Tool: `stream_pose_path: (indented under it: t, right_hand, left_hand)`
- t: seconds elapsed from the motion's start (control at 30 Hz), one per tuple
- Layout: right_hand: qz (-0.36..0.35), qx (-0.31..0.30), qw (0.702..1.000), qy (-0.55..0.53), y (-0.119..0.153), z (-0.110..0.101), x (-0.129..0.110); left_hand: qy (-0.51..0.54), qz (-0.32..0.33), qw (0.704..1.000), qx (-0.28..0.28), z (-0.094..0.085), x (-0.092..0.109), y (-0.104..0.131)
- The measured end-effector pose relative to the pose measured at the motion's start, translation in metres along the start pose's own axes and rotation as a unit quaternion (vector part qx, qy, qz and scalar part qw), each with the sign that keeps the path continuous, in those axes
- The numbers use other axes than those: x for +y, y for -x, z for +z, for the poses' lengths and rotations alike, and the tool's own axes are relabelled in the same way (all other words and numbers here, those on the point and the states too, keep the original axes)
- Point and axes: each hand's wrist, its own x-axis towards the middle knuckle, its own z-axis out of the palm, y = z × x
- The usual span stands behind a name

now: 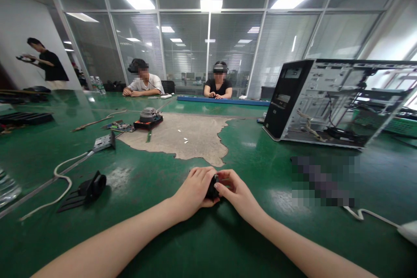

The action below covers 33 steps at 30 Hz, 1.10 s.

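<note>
Between my two hands is a small black part, mostly covered by fingers, so its exact kind does not show. My left hand wraps over it from the left, with the thumb underneath. From the right, my right hand pinches its edge with thumb and forefinger. Both hands are just above or resting on the green tabletop; I cannot tell which.
An opened black computer tower stands at right, near a blurred-out dark object. Leftward lie a black plastic duct, a white cable, a small metal box and a heat sink. Several people are beyond.
</note>
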Motion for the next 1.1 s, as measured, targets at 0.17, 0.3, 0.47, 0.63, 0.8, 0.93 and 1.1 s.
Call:
stream_pose_path:
  t: [0.17, 0.3, 0.47, 0.63, 0.8, 0.93, 1.1]
  right_hand:
    - [-0.049, -0.021, 0.998, 0.041, 0.007, 0.002, -0.002]
    - [-0.101, 0.008, 0.992, 0.08, 0.009, 0.002, -0.003]
    - [-0.018, 0.003, 1.0, 0.005, 0.002, 0.002, 0.0]
    - [-0.01, -0.028, 0.999, 0.025, 0.004, 0.002, 0.0]
    - [-0.11, 0.005, 0.988, 0.106, 0.011, 0.002, -0.006]
    - [-0.08, 0.01, 0.994, 0.077, 0.009, 0.003, -0.004]
    - [-0.004, -0.031, 0.999, 0.024, 0.003, 0.002, 0.004]
  left_hand:
    - [0.012, 0.002, 1.0, -0.01, -0.004, 0.001, 0.0]
    - [0.017, 0.0, 1.0, -0.019, -0.005, 0.001, 0.0]
    - [0.006, -0.004, 1.0, -0.014, -0.003, 0.002, -0.001]
    - [0.0, -0.003, 1.0, -0.019, -0.003, 0.001, 0.0]
    - [0.009, -0.005, 0.999, -0.035, -0.004, 0.0, 0.001]
    - [0.012, -0.008, 0.999, -0.03, -0.005, 0.001, 0.001]
    - [0.006, -0.004, 0.999, -0.032, -0.005, 0.001, 0.001]
